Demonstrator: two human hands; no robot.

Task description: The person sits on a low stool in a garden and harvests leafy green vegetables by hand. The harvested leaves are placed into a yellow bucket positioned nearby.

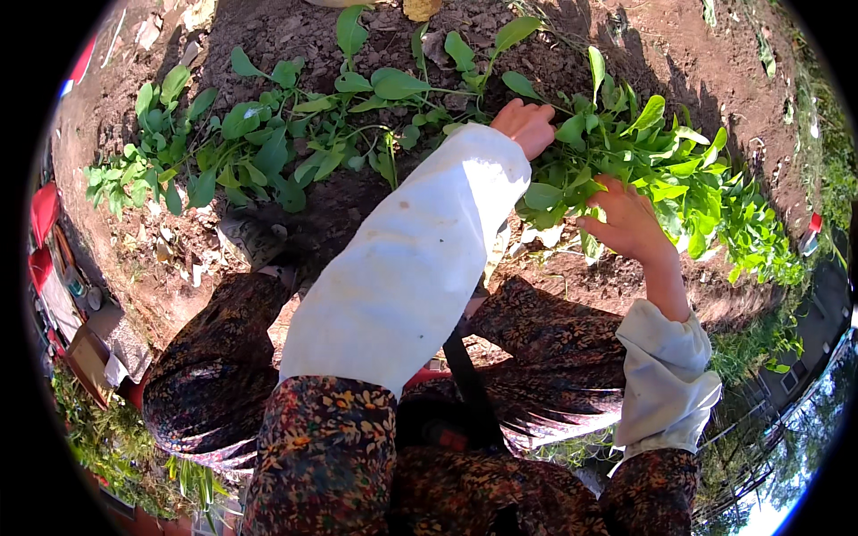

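Note:
A row of leafy green plants (268, 141) runs across the bare soil in front of me, with a denser, sunlit part (684, 181) on the right. My left hand (526, 127), its arm in a white sleeve cover (409, 248), reaches across to the plants right of the middle. Its fingers point down among stems and are partly hidden, so whether they grip anything cannot be told. Lower and to the right, my right hand (623, 218) touches the near side of the dense leaves. Its thumb and fingers are apart, with fingertips partly behind foliage.
My knees in flowered cloth (208, 375) are bent on both sides of the near soil. A shoe (255, 234) rests close to the left plants. Dry leaves and clods lie on the ground (161, 248). Red objects (43, 214) and a brown box-like thing (87, 355) stand at the far left.

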